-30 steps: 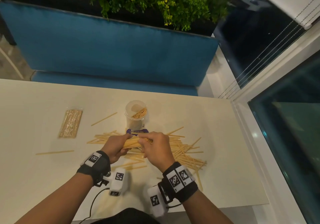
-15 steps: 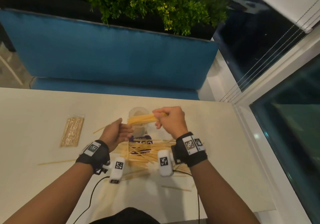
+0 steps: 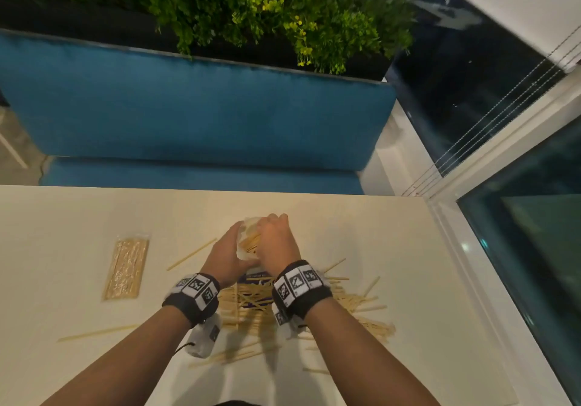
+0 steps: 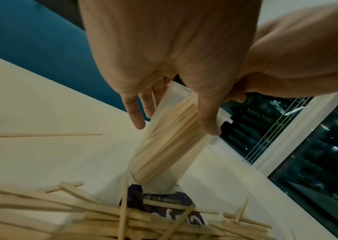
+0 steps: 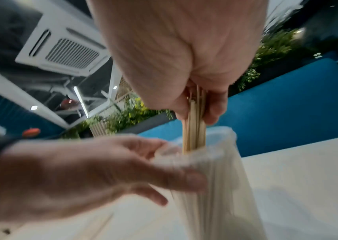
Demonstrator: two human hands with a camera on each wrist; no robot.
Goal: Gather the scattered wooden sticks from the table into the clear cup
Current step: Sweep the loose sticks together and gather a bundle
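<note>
Left hand [image 3: 227, 258] grips the tilted clear cup [image 4: 164, 146]; right hand [image 3: 276, 242] pinches a stick bundle [image 5: 194, 129], its lower ends blurred inside.

Tan sticks [image 3: 361, 303] (blue bench [image 3: 195, 110] behind).

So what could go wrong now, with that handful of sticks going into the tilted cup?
The clear plastic cup leans in the left hand, its base on a purple packet, so it might slip or tip. The right hand pinches a bundle of thin wooden sticks at the rim; some may catch there and spill. Either wrist could also nudge the loose wooden sticks on the table.
</note>
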